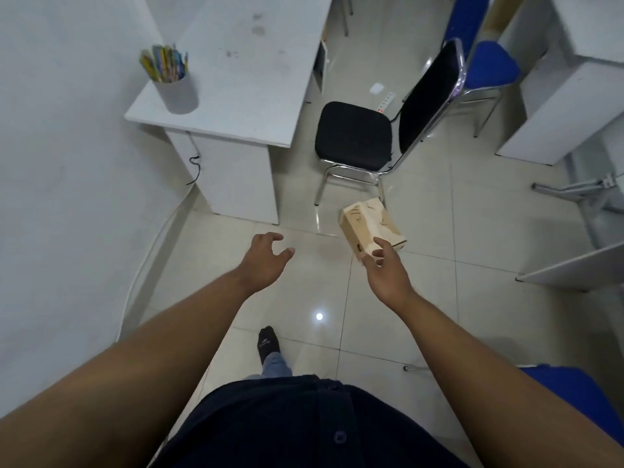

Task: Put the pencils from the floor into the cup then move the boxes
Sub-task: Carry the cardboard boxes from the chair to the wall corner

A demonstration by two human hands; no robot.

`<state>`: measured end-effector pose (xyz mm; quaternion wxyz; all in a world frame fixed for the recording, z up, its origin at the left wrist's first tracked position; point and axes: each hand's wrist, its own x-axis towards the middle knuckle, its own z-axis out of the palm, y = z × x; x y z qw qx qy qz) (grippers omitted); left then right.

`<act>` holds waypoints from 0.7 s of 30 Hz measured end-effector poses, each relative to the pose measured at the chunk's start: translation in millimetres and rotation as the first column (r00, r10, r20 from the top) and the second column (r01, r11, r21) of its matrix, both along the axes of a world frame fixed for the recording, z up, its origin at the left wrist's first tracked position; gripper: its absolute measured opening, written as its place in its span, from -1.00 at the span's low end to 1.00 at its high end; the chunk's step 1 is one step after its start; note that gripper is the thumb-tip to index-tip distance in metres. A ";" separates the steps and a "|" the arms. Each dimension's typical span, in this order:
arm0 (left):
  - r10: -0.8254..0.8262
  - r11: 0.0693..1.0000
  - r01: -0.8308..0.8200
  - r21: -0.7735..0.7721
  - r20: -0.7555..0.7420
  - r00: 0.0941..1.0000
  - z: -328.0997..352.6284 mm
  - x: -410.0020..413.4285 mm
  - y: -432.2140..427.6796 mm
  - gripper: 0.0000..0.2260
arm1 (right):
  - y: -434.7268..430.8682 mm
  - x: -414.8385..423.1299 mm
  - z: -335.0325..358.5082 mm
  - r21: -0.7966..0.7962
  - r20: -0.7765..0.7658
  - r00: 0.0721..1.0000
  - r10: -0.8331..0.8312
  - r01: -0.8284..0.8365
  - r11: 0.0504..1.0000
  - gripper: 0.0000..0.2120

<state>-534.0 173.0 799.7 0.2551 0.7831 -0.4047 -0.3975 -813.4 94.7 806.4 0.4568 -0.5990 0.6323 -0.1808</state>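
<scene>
A white cup (179,94) stands on the near left corner of the white desk (243,79), holding several coloured pencils (164,64). A light cardboard box (368,228) lies on the tiled floor in front of the black chair. My right hand (383,268) reaches out over the box's near end with fingers loosely spread, holding nothing; I cannot tell if it touches the box. My left hand (266,256) hovers over the floor left of the box, its fingers loosely curled and empty.
A black chair (358,140) with chrome legs stands just behind the box. A blue chair (493,67) and more white desks (567,106) are at the right. A power strip (385,103) lies on the floor beyond. The white wall (67,163) is at the left.
</scene>
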 end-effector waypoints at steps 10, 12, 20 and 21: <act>-0.245 0.969 0.245 0.000 0.040 0.969 -12.2 32.4 -94.2 -0.54 | -58.3 28.1 6.5 -0.030 0.005 0.993 -0.119 0.119 0.992 -0.47; -0.275 0.961 0.275 0.001 0.046 0.960 -16.4 32.4 -112.1 -0.55 | -68.0 22.0 6.2 -0.038 -0.009 0.990 -0.140 0.140 0.989 -0.46; -0.328 0.944 0.328 0.023 0.013 0.945 -33.2 0.3 -168.0 -0.56 | -133.0 -22.7 -13.3 -0.012 -0.063 0.984 -0.167 0.167 0.986 -0.41; -0.338 0.941 0.338 0.027 0.018 0.941 -35.1 -4.2 -174.8 -0.56 | -144.2 -28.4 -17.4 -0.016 -0.065 0.985 -0.160 0.159 0.987 -0.40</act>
